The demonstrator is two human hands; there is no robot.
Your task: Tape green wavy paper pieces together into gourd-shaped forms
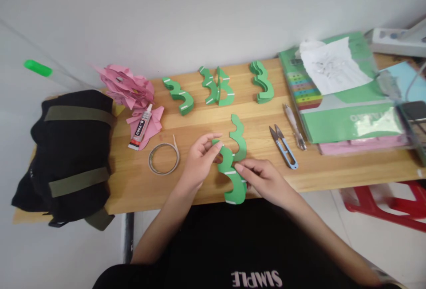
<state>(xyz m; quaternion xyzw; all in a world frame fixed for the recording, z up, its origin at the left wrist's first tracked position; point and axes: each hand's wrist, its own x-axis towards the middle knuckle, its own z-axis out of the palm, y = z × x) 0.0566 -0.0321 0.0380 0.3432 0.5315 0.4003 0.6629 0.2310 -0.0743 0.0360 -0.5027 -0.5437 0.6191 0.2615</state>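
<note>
Two hands, one left hand (199, 158) and one right hand (262, 178), hold at least one green cutout (237, 187). One loose scalloped piece (238, 137) lies just beyond them. Three green clusters (264, 86) line the back of the bench (133, 191); their layers are too close to count. There are also one tape roll (150, 158), one glue tube (141, 127), one pair of snips (285, 149), one pen (294, 125) and one black bag (75, 151) with two olive straps (80, 181).

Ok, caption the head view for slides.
Left hand and right hand hold wavy green paper over a wooden table, snips nearby.
</note>
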